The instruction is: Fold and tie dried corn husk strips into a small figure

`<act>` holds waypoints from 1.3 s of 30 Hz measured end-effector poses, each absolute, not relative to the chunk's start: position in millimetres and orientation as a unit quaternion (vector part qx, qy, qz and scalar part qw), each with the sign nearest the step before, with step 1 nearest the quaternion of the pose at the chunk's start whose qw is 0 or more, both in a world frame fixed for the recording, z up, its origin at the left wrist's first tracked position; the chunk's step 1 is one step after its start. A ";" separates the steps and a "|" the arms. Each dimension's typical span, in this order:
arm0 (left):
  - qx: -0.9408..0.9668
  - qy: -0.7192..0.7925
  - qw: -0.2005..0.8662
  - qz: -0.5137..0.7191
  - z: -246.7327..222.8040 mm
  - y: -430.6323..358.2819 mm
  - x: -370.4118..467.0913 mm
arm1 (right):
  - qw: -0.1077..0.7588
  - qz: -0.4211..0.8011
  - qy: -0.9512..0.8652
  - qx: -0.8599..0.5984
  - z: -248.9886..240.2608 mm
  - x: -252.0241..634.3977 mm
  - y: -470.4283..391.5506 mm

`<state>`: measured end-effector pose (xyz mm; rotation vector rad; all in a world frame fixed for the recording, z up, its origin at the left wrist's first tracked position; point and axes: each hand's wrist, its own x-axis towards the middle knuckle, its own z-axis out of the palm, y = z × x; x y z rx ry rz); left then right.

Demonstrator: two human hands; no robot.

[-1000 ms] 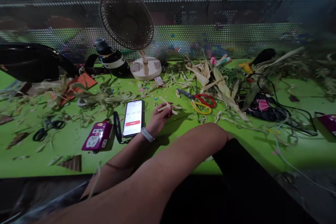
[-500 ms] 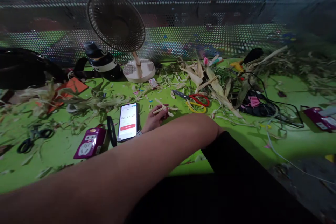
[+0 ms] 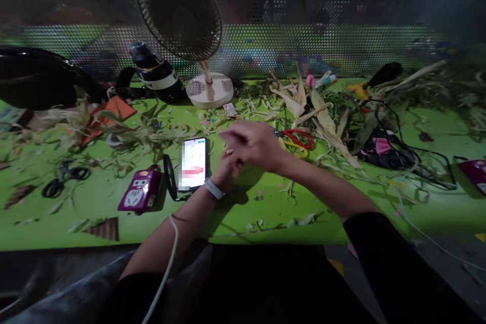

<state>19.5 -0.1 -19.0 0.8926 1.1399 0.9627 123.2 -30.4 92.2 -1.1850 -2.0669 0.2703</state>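
My left hand (image 3: 227, 166), with a pale band on its wrist, is over the green table just right of the lit phone (image 3: 192, 164). Its fingers are closed, and a small pale bit of corn husk (image 3: 229, 152) shows at them; the rest is covered. My right hand (image 3: 260, 144) reaches across the top of the left, its fingers curled in; whatever it grips is hidden. Partly behind the right hand lie scissors (image 3: 299, 137) with red and yellow handles. Dried corn husks (image 3: 319, 111) are heaped beyond them.
A fan (image 3: 210, 90) and a dark bottle (image 3: 159, 81) stand at the back. At left are a purple power socket (image 3: 140, 190), black scissors (image 3: 64, 179) and orange sheets (image 3: 114, 109). A yellow-handled tool (image 3: 359, 91) and black cables (image 3: 395, 126) lie at right. Husk scraps litter the table.
My right arm, which stretched across the front to the left, has swung back, and the right hand now meets the left. The view has tipped down; the pale strips are now mostly covered.
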 end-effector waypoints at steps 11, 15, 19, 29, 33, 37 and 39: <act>0.310 0.364 0.756 0.448 -6.7 0.2 15.8 | 0.209 0.246 -0.752 -0.575 40.6 189.6 -30.0; 0.298 0.373 0.754 0.451 -3.9 -0.8 16.6 | 0.215 0.223 -0.766 -0.563 39.4 187.3 -28.4; 0.297 0.368 0.756 0.453 -5.2 -0.9 16.9 | 0.205 0.196 -0.786 -0.549 35.8 188.9 -28.6; 0.287 0.357 0.765 0.452 -9.2 1.7 16.5 | 0.211 0.133 -0.805 -0.538 30.5 188.4 -28.3; 0.279 0.362 0.764 0.455 -6.9 0.8 16.7 | 0.206 0.133 -0.802 -0.545 30.7 187.8 -29.5; 0.268 0.365 0.766 0.456 -4.5 -0.1 16.5 | 0.201 0.117 -0.798 -0.556 30.1 186.8 -31.1; 0.265 0.365 0.768 0.455 -4.5 0.1 16.7 | 0.190 0.111 -0.802 -0.556 30.1 186.1 -31.6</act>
